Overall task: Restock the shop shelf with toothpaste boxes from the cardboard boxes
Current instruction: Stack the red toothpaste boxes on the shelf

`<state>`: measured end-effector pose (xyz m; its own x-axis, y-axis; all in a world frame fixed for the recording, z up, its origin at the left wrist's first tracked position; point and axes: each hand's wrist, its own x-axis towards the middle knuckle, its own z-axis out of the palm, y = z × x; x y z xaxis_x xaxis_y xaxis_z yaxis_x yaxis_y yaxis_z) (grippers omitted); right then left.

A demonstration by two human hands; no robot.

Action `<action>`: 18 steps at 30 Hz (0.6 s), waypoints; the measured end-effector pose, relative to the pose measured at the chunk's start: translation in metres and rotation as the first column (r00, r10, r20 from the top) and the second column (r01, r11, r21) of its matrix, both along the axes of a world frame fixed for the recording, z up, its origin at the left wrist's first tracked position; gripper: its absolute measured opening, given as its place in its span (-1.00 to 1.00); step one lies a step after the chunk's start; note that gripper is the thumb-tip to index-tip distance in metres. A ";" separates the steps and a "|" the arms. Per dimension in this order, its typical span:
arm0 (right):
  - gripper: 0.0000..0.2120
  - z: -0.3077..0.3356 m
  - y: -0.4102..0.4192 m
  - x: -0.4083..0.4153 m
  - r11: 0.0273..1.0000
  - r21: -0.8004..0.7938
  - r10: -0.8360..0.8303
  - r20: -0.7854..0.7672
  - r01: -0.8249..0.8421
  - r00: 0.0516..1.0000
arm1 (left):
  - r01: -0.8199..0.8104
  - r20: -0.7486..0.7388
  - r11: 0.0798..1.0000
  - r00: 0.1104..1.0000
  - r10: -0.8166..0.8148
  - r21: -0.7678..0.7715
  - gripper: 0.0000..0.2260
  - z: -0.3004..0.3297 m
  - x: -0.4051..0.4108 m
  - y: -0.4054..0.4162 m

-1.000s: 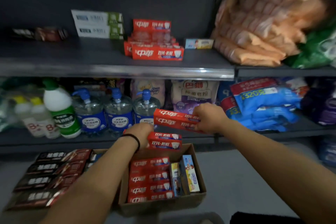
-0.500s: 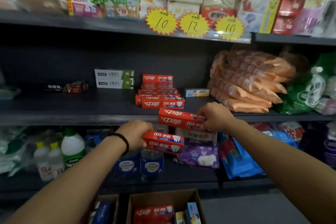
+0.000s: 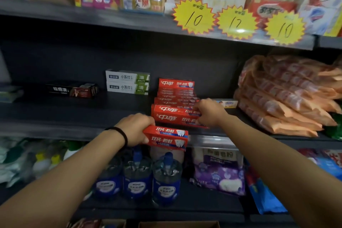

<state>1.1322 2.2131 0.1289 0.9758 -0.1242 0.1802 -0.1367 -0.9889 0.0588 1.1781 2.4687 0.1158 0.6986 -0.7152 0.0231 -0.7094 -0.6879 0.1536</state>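
We count two red boxes [image 3: 165, 138] gripped in our left hand [image 3: 136, 128] below the shelf [image 3: 74, 116] edge, two more [image 3: 175, 115] clasped by our right hand [image 3: 209, 112] against the red stack [image 3: 176, 90].

The dark middle shelf [image 3: 74, 114] carries, from left to right: a black toothpaste box [image 3: 72, 89] lying flat near the back; two white-and-green toothpaste boxes [image 3: 127, 84] stacked against the back panel; a stack of red toothpaste boxes [image 3: 176, 90] at centre; a small pale box [image 3: 228, 103] just beside that stack; and a pile of orange plastic-wrapped packs [image 3: 285, 98] at the right end. The upper shelf [image 3: 92, 16] carries boxed goods, with three yellow starburst price tags [image 3: 238, 22] along its front edge. The lower shelf [image 3: 185, 207] carries three blue-capped pump bottles [image 3: 137, 179] and a purple bag [image 3: 220, 174].
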 end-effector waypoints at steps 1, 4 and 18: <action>-0.58 -0.003 -0.001 0.006 1.000 -0.002 0.012 -0.007 -0.012 1.000 | -0.004 -0.002 1.000 1.000 0.004 0.000 -0.67 -0.001 0.005 -0.001; -0.59 -0.014 -0.002 0.019 1.000 0.010 0.021 -0.031 -0.021 0.999 | -0.008 -0.002 1.000 1.000 0.008 -0.020 -0.66 -0.004 0.018 -0.003; -0.58 -0.024 -0.006 0.023 0.982 -0.025 0.188 -0.014 -0.188 0.982 | -0.045 -0.018 0.999 0.999 0.045 0.002 -0.62 -0.001 0.024 -0.010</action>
<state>1.1548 2.2068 0.1047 0.9833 0.0664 0.1694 0.0525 -0.9950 0.0855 1.2023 2.4585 0.1147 0.7303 -0.6830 0.0087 -0.6747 -0.7193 0.1652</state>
